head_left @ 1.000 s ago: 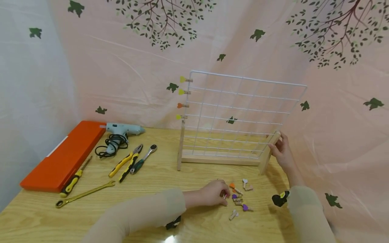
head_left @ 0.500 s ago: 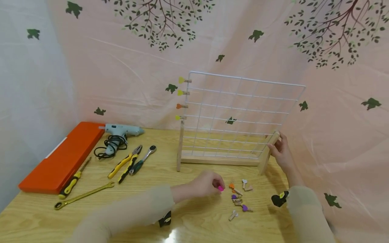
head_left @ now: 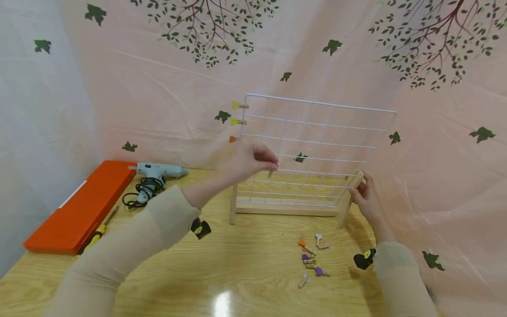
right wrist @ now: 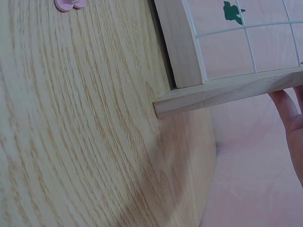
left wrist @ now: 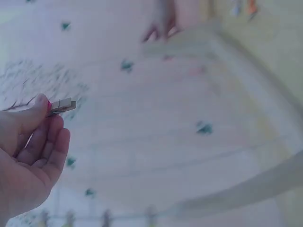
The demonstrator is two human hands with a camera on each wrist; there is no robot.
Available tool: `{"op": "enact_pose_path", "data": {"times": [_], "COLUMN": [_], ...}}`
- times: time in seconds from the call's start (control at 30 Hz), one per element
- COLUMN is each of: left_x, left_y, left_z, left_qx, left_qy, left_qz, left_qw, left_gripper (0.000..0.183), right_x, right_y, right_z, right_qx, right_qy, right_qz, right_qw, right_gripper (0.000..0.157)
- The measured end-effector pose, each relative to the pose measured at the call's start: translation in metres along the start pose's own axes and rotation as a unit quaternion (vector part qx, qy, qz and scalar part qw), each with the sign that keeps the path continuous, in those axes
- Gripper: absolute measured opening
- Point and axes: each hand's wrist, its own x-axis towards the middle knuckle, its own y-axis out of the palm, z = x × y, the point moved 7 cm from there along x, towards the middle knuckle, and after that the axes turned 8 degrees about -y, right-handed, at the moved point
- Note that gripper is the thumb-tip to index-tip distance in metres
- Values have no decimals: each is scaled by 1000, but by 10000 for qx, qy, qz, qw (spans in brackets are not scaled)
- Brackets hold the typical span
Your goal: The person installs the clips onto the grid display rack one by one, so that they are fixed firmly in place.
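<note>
My left hand [head_left: 251, 164] is raised in front of the lower left of a white wire grid [head_left: 317, 143]. Between thumb and forefinger it pinches a small wooden clothespin [left wrist: 64, 105] with a pink end. The grid stands in a wooden frame [head_left: 287, 208], and my right hand [head_left: 367, 200] grips the frame's right upright [right wrist: 222, 94] near its top. Along the grid's left edge are clipped a yellow heart clothespin [head_left: 236, 105], another yellow one [head_left: 234, 122] and an orange one [head_left: 232, 139]; the hand hides the spot below them.
Several loose heart clothespins [head_left: 319, 271] lie on the table [head_left: 253, 264] in front of the frame. At left are an orange case [head_left: 79, 207], a glue gun [head_left: 158, 171] with coiled cord, and a screwdriver [head_left: 95, 237] partly behind the left sleeve. A patterned cloth hangs behind.
My left hand has lifted the pink clothespin from the pile, moving up and left to the grid. Its sleeve now covers the pliers, ratchet and wrench. My right hand stays on the upright.
</note>
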Motion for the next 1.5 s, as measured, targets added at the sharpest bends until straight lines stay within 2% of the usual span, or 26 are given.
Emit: {"op": "enact_pose_path", "data": {"times": [0.1,0.23,0.33,0.43,0.53,0.67,0.87,1.03,1.17,1.27,1.4,1.43,1.5], "left_x": [14,34,47,57,63,68,68,66,57,43,21,16,8], "left_y": [-46,-97,-120,-131,-132,-127,-122,-120,-117,-108,-84,-76,-58], "left_z": [-23,-43,-51,-56,-61,-64,-62,-59,-61,-67,-68,-65,-56], "left_qx": [42,76,16,2,32,42,376,568,773,943,988,943,736], "left_qy": [153,395,362,310,326,366,313,246,353,751,1271,1327,1258], "left_qz": [-804,-1885,-2327,-2479,-2477,-2311,-2223,-2197,-2236,-2273,-2133,-2052,-1772], "left_qw": [9966,9812,9719,9683,9683,9722,9737,9736,9710,9663,9636,9651,9733], "left_gripper": [12,14,16,17,17,15,17,27,37,37,35,35,37], "right_x": [-1,-2,-2,-1,0,1,1,2,2,2,1,1,1], "right_y": [0,-1,-1,-1,0,2,7,5,2,0,1,1,2], "right_z": [0,0,0,1,2,7,20,18,10,7,7,8,8], "right_qx": [27,39,56,59,121,315,515,530,445,364,411,428,513], "right_qy": [-1,43,66,27,-11,-110,-267,-313,-278,-206,-174,-182,-214], "right_qz": [-6,6,10,-7,-45,-70,-43,-18,-3,1,-8,-7,-5], "right_qw": [10000,10000,10000,10000,9999,9994,9983,9981,9986,9991,9990,9989,9985], "right_gripper": [60,60,60,61,61,60,59,60,60,60,60,60,60]}}
